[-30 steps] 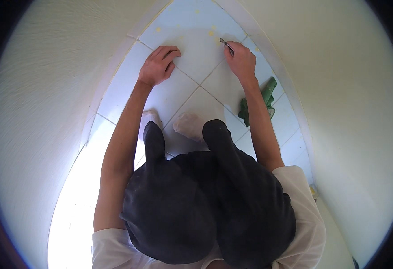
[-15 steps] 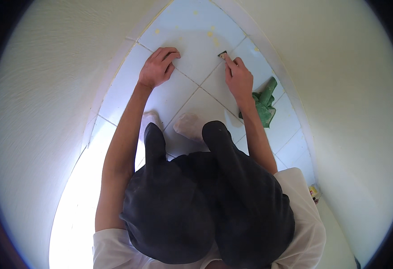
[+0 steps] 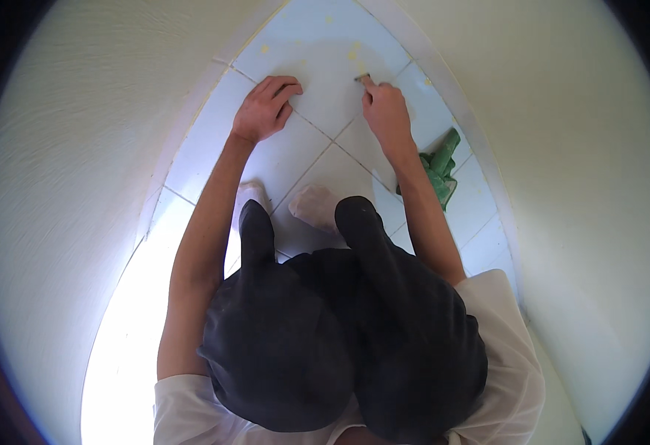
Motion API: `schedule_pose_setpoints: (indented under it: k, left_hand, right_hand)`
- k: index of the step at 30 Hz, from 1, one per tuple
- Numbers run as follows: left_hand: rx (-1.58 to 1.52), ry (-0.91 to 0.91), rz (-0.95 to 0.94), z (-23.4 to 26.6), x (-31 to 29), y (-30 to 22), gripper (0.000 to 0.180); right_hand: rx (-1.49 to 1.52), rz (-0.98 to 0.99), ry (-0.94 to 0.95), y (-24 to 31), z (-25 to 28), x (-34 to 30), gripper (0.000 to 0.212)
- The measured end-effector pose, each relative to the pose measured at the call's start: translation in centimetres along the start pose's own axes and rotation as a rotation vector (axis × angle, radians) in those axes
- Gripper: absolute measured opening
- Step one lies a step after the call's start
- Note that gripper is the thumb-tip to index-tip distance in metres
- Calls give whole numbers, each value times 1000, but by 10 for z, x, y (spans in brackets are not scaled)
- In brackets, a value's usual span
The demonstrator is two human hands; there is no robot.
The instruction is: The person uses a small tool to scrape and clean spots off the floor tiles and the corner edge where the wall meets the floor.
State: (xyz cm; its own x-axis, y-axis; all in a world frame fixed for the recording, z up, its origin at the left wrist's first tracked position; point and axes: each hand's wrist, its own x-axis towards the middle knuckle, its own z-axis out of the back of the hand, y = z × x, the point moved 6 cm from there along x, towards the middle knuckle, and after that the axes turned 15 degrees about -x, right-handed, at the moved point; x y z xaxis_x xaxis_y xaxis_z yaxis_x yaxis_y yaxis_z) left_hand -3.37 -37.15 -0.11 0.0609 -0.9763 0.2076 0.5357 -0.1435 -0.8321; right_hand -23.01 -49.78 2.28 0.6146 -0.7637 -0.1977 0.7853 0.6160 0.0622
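Note:
My right hand point(image 3: 386, 111) grips a small flat scraper point(image 3: 362, 77) with a dark edge, its index finger stretched along it. Most of the scraper is hidden by the fingers. Its edge is against a white floor tile point(image 3: 317, 67), just below some yellow spots point(image 3: 354, 52). To the left, my left hand point(image 3: 266, 109) rests on the tiles with fingers loosely bent and the thumb apart. No object shows in it.
A crumpled green cloth or glove point(image 3: 440, 167) lies on the tiles beside my right forearm. Pale walls point(image 3: 65, 148) close in on both sides and meet the floor in a narrowing shape. My feet point(image 3: 314, 206) and dark-clothed knees point(image 3: 358, 215) are below the hands.
My right hand has moved slightly up and to the left with the scraper, nearer the yellow spots. The left hand has hardly shifted.

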Motion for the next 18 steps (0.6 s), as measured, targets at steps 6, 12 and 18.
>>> schedule_pose_setpoints:
  k: [6, 12, 18]
  left_hand:
    - [3, 15, 14, 3, 1, 1, 36]
    - [-3, 4, -9, 1, 2, -1, 35]
    - [29, -8, -20, 2, 0, 3, 32]
  right_hand:
    - [86, -16, -56, 2, 3, 11, 25]
    - [-24, -10, 21, 2, 7, 10, 19]
    - [33, -72, -98, -9, 32, -6, 19]
